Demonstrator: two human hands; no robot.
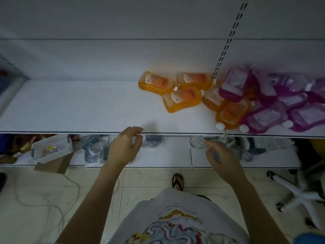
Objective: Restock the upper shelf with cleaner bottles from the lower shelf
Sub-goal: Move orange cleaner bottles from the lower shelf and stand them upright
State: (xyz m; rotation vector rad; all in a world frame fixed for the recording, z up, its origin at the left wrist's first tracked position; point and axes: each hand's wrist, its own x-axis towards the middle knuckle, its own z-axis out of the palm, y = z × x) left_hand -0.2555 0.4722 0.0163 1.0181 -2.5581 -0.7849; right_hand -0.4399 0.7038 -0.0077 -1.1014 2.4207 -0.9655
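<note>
White shelving fills my view, and the broad shelf (pixel 79 106) is bare across its left half. Beneath it, lower left of the frame, sits a white basket (pixel 52 147). My left hand (pixel 125 145) hovers at the shelf's front edge, fingers loosely curled, holding nothing. Orange bottles (pixel 156 81) lie flat right of centre. My right hand (pixel 221 155) is blurred, and I cannot tell whether it grasps anything. Purple bottles (pixel 263 118) are heaped at the far right. No higher shelf shows, so I judge most restocking remains.
</note>
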